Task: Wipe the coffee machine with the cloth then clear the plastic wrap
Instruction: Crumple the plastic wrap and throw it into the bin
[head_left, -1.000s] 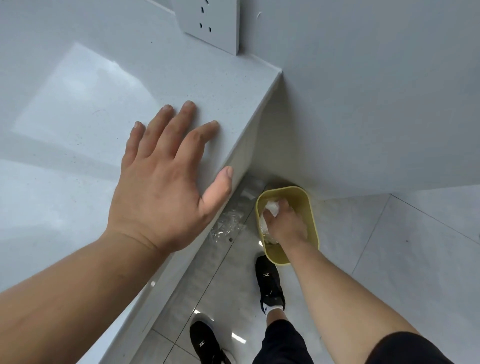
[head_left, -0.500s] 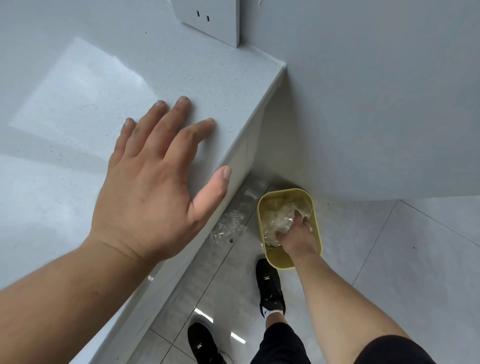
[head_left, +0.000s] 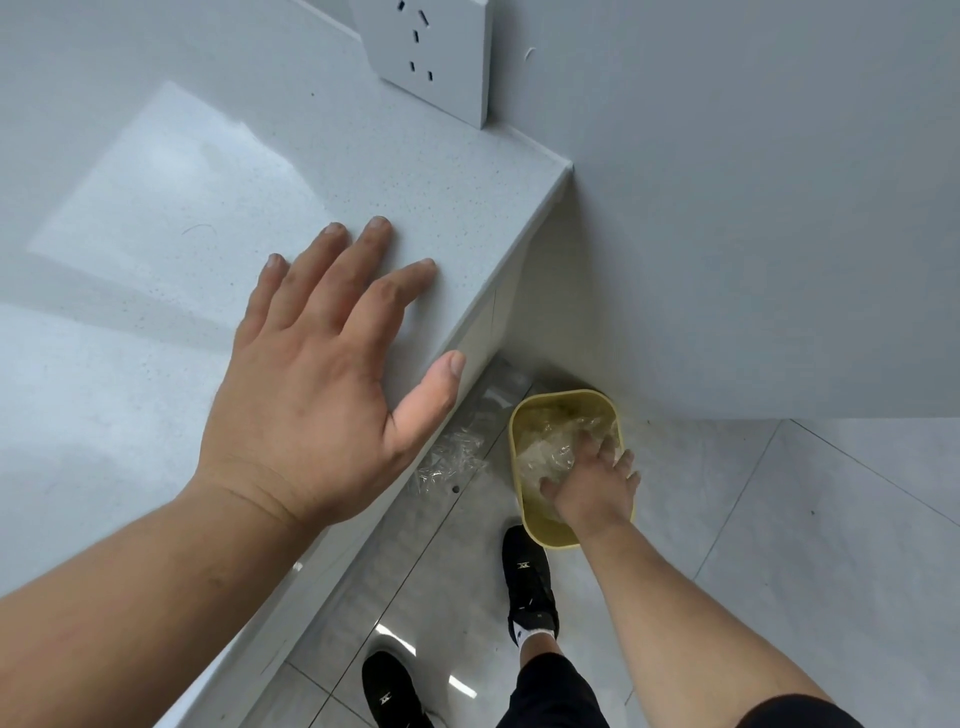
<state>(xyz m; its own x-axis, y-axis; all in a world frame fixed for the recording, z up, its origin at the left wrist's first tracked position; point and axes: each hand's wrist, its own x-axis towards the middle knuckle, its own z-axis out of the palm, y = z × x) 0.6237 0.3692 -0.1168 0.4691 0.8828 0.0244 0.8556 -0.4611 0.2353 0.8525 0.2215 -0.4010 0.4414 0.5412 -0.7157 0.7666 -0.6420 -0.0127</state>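
Plastic wrap (head_left: 550, 452) lies crumpled inside the yellow bin (head_left: 540, 535) on the floor, with the right hand (head_left: 592, 488) spread and pressing down on it. The left hand (head_left: 317, 395) rests flat, fingers splayed, on the table (head_left: 156, 208). Clearing looks nearly done; another clear scrap (head_left: 452, 457) beside the bin likely needs picking up next.

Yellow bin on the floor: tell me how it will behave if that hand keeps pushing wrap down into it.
The yellow bin looks like thin plastic, so probably light and apt to slide on the glossy floor tiles. The right hand presses near one side, so it might tip. The plastic wrap looks crumpled and likely springs back.
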